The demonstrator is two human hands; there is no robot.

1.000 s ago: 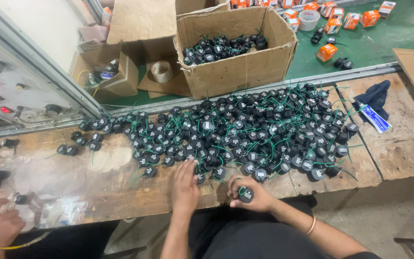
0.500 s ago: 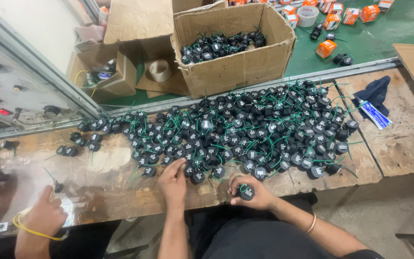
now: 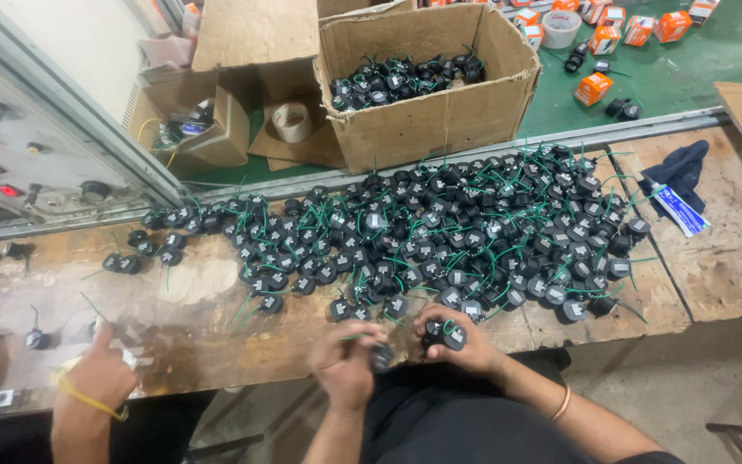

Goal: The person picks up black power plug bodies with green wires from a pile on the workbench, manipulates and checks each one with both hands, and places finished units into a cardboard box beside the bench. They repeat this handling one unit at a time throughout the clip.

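Observation:
A big heap of small black round parts with green wires (image 3: pixel 440 232) covers the worn wooden bench (image 3: pixel 723 266). My left hand (image 3: pixel 345 361) is at the bench's near edge, closed on one black part (image 3: pixel 380 357) with a green wire. My right hand (image 3: pixel 465 339) sits just to its right, holding another black part (image 3: pixel 450 333) with a pale top. Both hands are close together below the heap's front edge.
An open cardboard box (image 3: pixel 431 112) with more black parts stands behind the heap. Smaller boxes and a tape roll (image 3: pixel 292 122) lie at back left, orange packets (image 3: pixel 594 88) on the green floor. Another person's hand (image 3: pixel 100 378) with a yellow band rests at left. A dark cloth (image 3: pixel 678 172) lies right.
My left hand has drawn back from the heap to the bench edge with a black part in it. The other person's hand has moved right along the bench.

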